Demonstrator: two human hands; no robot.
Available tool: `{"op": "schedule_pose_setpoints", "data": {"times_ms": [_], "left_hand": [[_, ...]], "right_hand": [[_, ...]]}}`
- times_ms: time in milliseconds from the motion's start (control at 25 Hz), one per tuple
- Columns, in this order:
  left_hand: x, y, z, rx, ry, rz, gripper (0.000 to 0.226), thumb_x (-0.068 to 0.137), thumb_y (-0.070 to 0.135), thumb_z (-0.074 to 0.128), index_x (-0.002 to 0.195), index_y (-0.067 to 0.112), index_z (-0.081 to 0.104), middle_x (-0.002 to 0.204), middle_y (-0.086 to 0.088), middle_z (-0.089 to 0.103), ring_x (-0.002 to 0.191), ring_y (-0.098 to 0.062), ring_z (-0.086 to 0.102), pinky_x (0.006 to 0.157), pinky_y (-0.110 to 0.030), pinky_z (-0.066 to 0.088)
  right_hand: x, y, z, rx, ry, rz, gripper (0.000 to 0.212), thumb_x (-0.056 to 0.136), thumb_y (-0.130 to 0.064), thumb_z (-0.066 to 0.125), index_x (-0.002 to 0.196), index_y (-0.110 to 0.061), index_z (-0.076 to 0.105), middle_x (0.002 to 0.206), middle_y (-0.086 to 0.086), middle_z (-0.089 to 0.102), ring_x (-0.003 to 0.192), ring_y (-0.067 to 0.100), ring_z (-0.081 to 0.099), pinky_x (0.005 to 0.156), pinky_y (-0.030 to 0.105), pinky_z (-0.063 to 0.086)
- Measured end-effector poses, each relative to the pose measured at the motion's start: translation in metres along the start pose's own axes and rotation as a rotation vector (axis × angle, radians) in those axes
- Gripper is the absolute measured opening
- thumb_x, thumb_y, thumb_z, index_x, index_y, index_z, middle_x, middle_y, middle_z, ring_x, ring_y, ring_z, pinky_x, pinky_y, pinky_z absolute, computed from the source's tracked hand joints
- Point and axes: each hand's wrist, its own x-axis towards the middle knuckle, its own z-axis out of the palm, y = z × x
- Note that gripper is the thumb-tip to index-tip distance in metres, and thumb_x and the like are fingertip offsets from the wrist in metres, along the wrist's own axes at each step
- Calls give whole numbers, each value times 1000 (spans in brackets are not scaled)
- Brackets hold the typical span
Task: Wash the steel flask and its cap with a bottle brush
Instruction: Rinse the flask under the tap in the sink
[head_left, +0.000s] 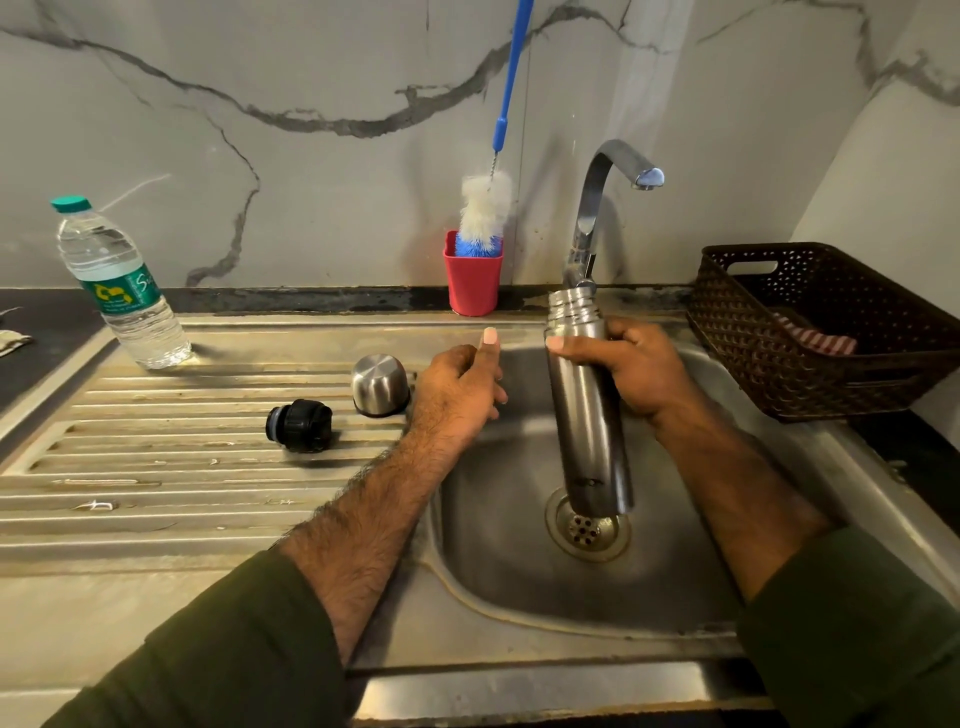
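Counts: one steel flask, one steel cap, one black stopper, one bottle brush, one red cup, one water bottle, one tap, one basket.
Flask: over the sink basin, right of centre, mouth open and pointing up and far, body tilted so the base hangs just above the drain.
Cap: upside down on the ribbed drainboard, just left of the basin edge.
Stopper: lying on its side on the drainboard, near the cap and nearer the camera, apart from it.
Brush: standing bristles-down in the red cup against the far wall, blue handle leaning up out of view.
Surroundings: clear water bottle with green lid at the far left of the drainboard; dark woven basket at right holding a striped cloth; tap spout arcs above the flask mouth, no water visible.
In the way: left forearm crosses the basin's left rim; cap sits just beside the left hand.
Right hand: wrapped around the flask's upper body, thumb across the front below the threaded neck.
Left hand: free, holding nothing, fingers loosely curled, thumb raised, at the basin's left edge.
Hands: apart, flask between them.
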Motion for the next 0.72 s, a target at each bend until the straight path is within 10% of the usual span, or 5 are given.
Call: {"op": "schedule_pose_setpoints", "data": {"times_ms": [240,520,720], "left_hand": [[-20,7,9,-194,-373,6,74,80,83,67,117,19,73,105,-3,80,98,-24,78,90,-43,64],[-23,9,0,-22,-294,182,99,55,45,103,140,20,59,123,2,72,107,-13,72,91,-35,64],[-14,18,-34,-194,-87,164,104,41,49,100,134,17,64,115,-2,77,102,-22,76,86,-43,66]], "right_hand": [[-8,-15,9,400,73,-48,50,65,-50,83,106,-23,73,101,-3,79,92,15,75,93,41,59],[-20,-24,18,441,0,-112,48,76,-63,70,112,-31,71,109,-3,78,107,19,73,102,47,55],[-1,-33,30,410,164,-108,46,106,-54,47,117,-14,68,101,8,79,85,21,76,76,34,57]]}}
